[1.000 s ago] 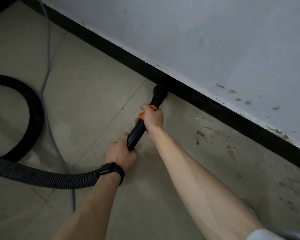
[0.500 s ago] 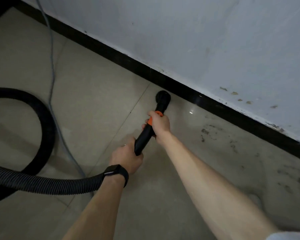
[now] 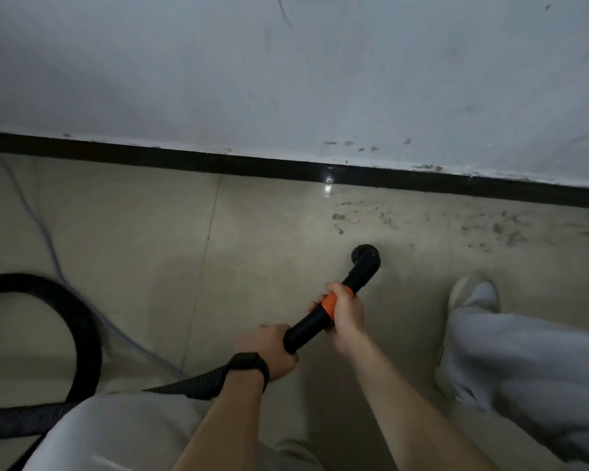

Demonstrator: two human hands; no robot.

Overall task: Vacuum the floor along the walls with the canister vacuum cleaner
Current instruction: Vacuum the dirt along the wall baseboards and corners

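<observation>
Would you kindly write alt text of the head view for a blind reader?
Both hands grip a black vacuum wand: the right hand at its orange collar, the left hand lower, by the ribbed hose. The round nozzle sits on the beige floor, short of the black baseboard, near dirt marks.

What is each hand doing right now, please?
Left hand: grips the black vacuum wand, lower part.
Right hand: grips the wand at its orange ring.

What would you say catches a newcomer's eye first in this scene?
Both hands hold the black wand at centre, the right hand at its orange band, the left hand lower. The round nozzle sits on the floor, apart from the skirting. Dirt smears the floor by the skirting at right.
</observation>
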